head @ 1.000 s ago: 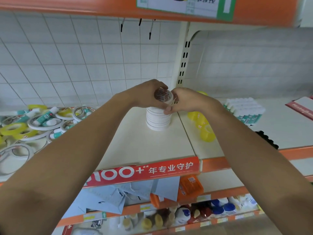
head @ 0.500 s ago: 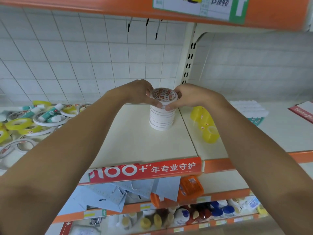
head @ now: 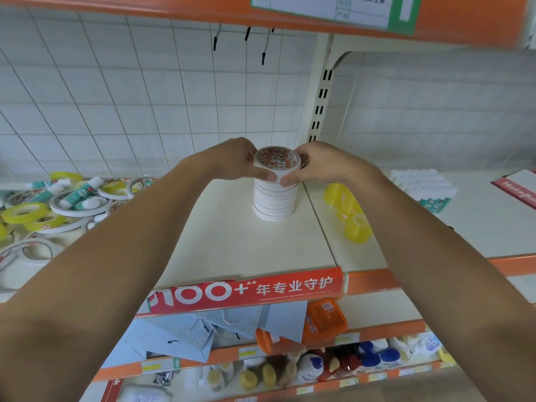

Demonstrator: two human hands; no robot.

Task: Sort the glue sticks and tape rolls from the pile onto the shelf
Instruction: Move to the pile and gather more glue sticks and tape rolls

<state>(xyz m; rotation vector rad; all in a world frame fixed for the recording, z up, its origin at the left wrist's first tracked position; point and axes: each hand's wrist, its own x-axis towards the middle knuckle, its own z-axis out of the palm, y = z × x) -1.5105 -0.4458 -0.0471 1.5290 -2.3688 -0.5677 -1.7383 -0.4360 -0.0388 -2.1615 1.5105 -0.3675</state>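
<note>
We note bright, even, soft light; source out of view. No glare on shelf [head: 246, 245]. Only faint shadow round base of tape stack [head: 275, 204]. Centre sharp: left hand [head: 232, 162], right hand [head: 322, 165] crisp. Wide-angle bend: tile lines on wall [head: 116, 97] bow toward left edge, forearms [head: 101, 285] balloon at bottom corners. Bottles [head: 313, 367] below soft, smeared. Label [head: 333, 10] at top cropped, print blurred. Right-side wall looks hazy to us.

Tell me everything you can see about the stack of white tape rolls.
The stack of white tape rolls stands upright on the cream shelf, thin flat rolls piled into a straight column. The top roll shows a red-and-white printed core. The left hand and right hand grip it from either side.
</note>
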